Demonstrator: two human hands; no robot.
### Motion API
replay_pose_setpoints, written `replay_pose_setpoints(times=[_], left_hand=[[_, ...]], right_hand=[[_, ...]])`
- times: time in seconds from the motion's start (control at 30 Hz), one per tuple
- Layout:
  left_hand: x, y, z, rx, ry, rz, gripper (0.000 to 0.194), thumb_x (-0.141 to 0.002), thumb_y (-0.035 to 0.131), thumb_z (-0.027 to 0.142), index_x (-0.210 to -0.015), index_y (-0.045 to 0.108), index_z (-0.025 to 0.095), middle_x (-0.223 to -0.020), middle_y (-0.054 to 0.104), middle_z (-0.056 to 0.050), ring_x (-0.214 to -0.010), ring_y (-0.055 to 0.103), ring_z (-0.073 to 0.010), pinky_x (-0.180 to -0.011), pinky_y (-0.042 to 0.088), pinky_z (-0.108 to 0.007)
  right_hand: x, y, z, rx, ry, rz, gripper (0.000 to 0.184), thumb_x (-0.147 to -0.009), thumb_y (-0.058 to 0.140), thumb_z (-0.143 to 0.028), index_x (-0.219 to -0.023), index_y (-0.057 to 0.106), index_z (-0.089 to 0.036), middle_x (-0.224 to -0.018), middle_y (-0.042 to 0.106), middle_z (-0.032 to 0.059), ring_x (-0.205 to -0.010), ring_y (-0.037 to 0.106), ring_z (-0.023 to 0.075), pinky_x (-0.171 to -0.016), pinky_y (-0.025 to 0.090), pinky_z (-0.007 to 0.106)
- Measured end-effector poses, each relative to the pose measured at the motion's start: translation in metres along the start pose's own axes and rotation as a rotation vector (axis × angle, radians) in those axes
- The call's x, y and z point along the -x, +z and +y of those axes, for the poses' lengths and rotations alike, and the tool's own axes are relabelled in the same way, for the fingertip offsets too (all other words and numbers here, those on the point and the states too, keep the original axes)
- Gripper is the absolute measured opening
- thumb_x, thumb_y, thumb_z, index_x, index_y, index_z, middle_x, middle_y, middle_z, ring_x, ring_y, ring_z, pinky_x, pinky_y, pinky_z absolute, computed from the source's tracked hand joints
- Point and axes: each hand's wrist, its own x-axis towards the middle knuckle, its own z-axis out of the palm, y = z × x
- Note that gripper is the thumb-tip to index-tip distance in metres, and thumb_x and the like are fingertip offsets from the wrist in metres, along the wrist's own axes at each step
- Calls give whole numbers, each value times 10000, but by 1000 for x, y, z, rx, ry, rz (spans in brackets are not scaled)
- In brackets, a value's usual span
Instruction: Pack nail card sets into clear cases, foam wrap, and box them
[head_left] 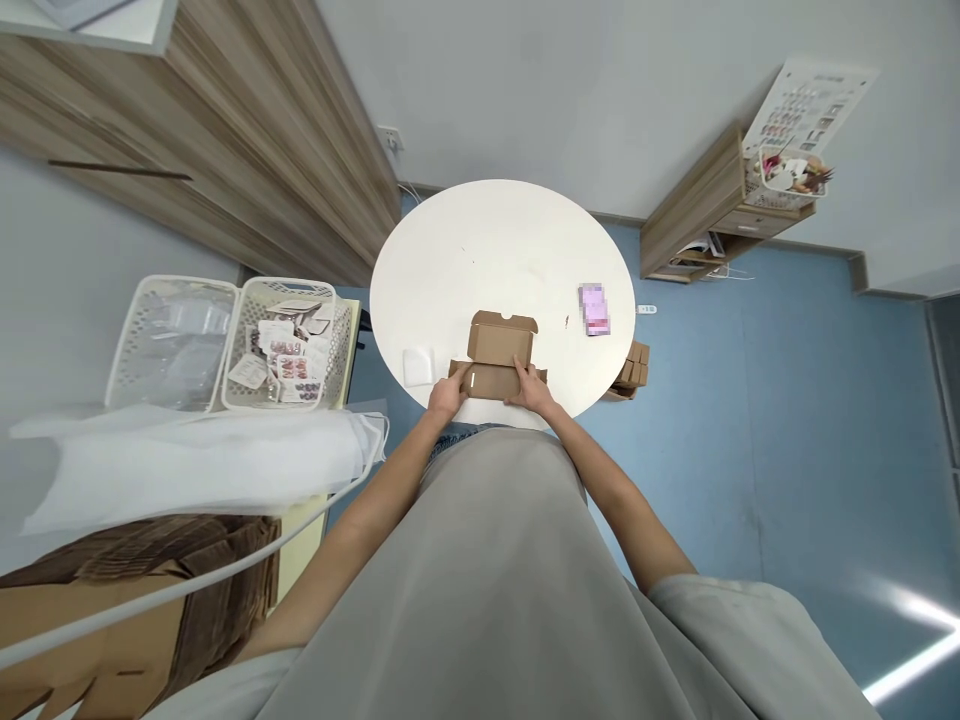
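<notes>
A brown cardboard box (500, 347), unfolded with its lid flap laid back toward the far side, lies on the round white table (487, 240) near my body. My left hand (448, 393) grips its near left corner, thumb over the edge. On the near right side, my right hand (532, 390) holds the box, with a finger reaching up along the fold. A white square pad or packet (418, 366) lies just left of my left hand. Further right on the table is a pink and purple packet (595, 309), blurred out.
Left of the table stand two white baskets, one with clear plastic packaging (180, 330), the other with printed cards (289, 350). White wrapping material (202, 465) and flattened cardboard (97, 630) lie nearer. Small brown boxes (636, 365) sit beyond the table's right edge.
</notes>
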Motion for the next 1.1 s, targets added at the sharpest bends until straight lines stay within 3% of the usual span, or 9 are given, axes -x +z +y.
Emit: replay_pose_setpoints(times=[0.13, 0.33, 0.43, 0.5, 0.57, 0.67, 0.8, 1.0, 1.1], left_hand=[[-2, -5, 14, -102, -136, 4, 684, -994, 633, 221, -1656, 500, 325, -1249, 807, -104, -1164, 737, -294, -945, 541, -342], [8, -1, 16, -101, -129, 24, 599, -1035, 554, 204, -1615, 559, 355, -1289, 798, -87, -1196, 726, -313, -964, 547, -370], [17, 1, 11, -56, -122, 161, 548, -1056, 513, 198, -1587, 582, 315, -1375, 741, -102, -1242, 699, -300, -1000, 545, -375], [21, 1, 6, -29, -177, 315, 507, -1063, 522, 241, -1565, 587, 248, -1436, 680, -140, -1310, 657, -304, -1035, 542, -383], [23, -1, 2, 1, -266, 390, 474, -1051, 575, 315, -1507, 617, 195, -1413, 661, -164, -1316, 644, -315, -1055, 542, -395], [22, -3, -1, 31, -345, 332, 338, -1028, 614, 348, -1300, 728, 181, -1330, 686, -157, -1219, 690, -314, -1041, 549, -396], [19, 0, 3, 54, -335, 317, 233, -1033, 560, 270, -1110, 767, 197, -1323, 718, -144, -1155, 727, -289, -1037, 538, -381], [16, 5, 11, 186, -397, 341, 359, -984, 638, 242, -1339, 670, 198, -1302, 795, -106, -1217, 731, -309, -1017, 545, -395], [16, 0, 11, 169, -402, 322, 287, -974, 618, 215, -1237, 735, 204, -1241, 822, -103, -1210, 742, -319, -1031, 545, -405]], right_hand=[[-7, 1, 3, 8, -8, 24, 1389, -737, 1000, -464, -1789, 106, -310, -1669, 338, 216, -1428, 587, 394, -1112, 541, 449], [-11, 8, 9, -14, -37, 69, 1320, -756, 991, -468, -1778, 170, -308, -1663, 358, 207, -1442, 582, 392, -1123, 535, 438], [-12, 11, 11, -30, -38, 72, 1332, -742, 1000, -480, -1775, 177, -311, -1669, 352, 208, -1439, 584, 392, -1118, 536, 436], [-12, 11, 11, -38, -38, 71, 1301, -766, 986, -484, -1774, 184, -304, -1674, 347, 214, -1444, 580, 393, -1120, 535, 443], [-12, 12, 11, -42, -39, 72, 1270, -792, 969, -483, -1774, 186, -295, -1676, 346, 220, -1460, 566, 396, -1123, 534, 450], [-13, 13, 11, -44, -36, 70, 1294, -776, 979, -484, -1776, 179, -301, -1681, 341, 218, -1473, 554, 398, -1121, 538, 449], [-13, 14, 11, -47, -31, 66, 1292, -782, 973, -478, -1779, 169, -306, -1697, 322, 215, -1471, 561, 395, -1124, 539, 446], [-12, 14, 12, -72, -31, 57, 1282, -798, 959, -466, -1782, 150, -319, -1710, 308, 224, -1465, 563, 394, -1127, 539, 475], [-11, 12, 11, -88, -29, 49, 1277, -802, 955, -464, -1783, 147, -335, -1713, 307, 216, -1448, 579, 389, -1108, 554, 474]])
